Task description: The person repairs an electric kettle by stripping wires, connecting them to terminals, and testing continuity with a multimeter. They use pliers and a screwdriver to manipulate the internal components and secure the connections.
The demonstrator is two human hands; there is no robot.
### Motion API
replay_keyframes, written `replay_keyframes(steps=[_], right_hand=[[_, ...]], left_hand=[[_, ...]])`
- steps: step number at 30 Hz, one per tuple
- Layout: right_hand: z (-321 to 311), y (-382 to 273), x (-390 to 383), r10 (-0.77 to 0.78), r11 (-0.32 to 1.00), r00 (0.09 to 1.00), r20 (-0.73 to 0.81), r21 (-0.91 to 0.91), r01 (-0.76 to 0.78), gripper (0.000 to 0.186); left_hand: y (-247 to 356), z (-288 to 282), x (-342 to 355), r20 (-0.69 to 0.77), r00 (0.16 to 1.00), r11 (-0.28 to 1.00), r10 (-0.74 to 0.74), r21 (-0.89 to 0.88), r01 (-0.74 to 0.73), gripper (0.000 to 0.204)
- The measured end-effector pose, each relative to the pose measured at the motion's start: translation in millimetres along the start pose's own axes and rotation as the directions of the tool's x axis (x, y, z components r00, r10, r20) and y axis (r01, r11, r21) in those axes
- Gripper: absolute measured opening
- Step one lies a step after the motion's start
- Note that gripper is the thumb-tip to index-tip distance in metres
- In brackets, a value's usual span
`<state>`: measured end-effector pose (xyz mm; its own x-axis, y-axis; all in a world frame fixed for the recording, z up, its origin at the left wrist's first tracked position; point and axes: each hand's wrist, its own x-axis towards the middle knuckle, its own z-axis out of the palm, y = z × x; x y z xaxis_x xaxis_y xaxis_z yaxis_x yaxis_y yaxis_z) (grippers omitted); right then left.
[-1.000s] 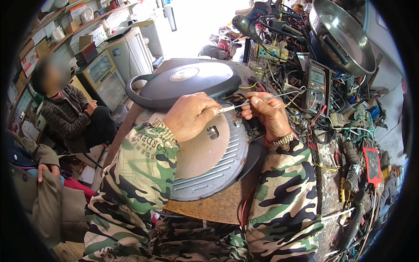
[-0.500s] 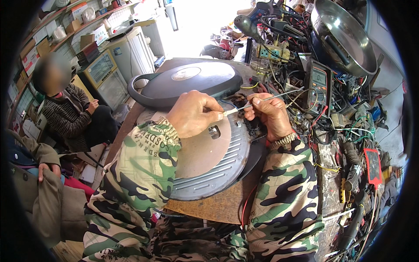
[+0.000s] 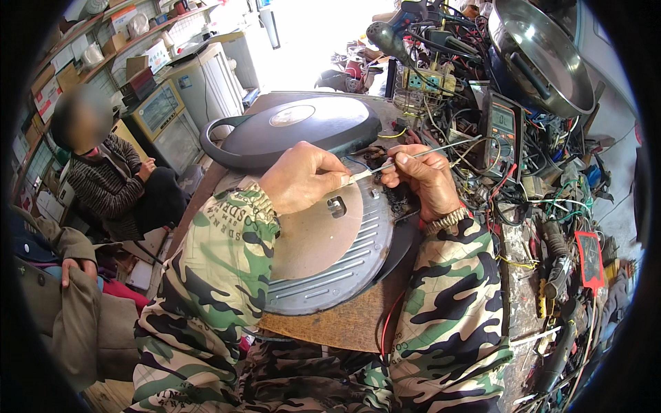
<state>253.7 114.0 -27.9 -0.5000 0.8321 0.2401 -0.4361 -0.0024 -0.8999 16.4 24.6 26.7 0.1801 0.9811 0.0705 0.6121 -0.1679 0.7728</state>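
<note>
My left hand (image 3: 303,180) pinches one end of a short white sleeve (image 3: 361,176) between thumb and forefinger. A thin grey wire (image 3: 454,144) runs from that sleeve up to the right. My right hand (image 3: 425,180) is closed round the wire, its tip sticking out past the knuckles. Whether the wire sits inside the sleeve is too small to tell. Both hands are above an opened round appliance, whose grey ribbed metal base (image 3: 323,296) carries a tan disc (image 3: 310,241) with a small metal part in its cut-out. The dark domed lid (image 3: 303,127) lies behind it.
A wooden board (image 3: 323,330) lies under the appliance. To the right are tangled cables, a multimeter (image 3: 505,131) and a large steel pan (image 3: 551,62). A person (image 3: 113,179) sits at the left near cabinets, and another person's hand (image 3: 69,272) shows beside a brown sleeve.
Both hands have shifted very slightly left and up together with the sleeve and wire. Their grips look the same.
</note>
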Motion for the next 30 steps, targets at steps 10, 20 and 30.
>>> replay_keyframes(steps=[10,20,30], right_hand=[[-2,-4,-3,0.009,1.0,1.0,0.029,-0.007,-0.009,0.024],[-1,-3,-1,0.015,1.0,0.998,0.055,-0.003,-0.015,0.025],[-11,0,-2,0.002,1.0,0.999,0.052,0.009,-0.002,0.026]], left_hand=[[7,-5,-1,0.103,0.994,0.999,-0.035,-0.004,0.036,0.024],[-5,-4,0,0.082,0.994,0.985,-0.066,-0.152,0.078,0.023],[2,-6,6,0.123,0.989,0.962,-0.084,-0.247,0.112,0.021]])
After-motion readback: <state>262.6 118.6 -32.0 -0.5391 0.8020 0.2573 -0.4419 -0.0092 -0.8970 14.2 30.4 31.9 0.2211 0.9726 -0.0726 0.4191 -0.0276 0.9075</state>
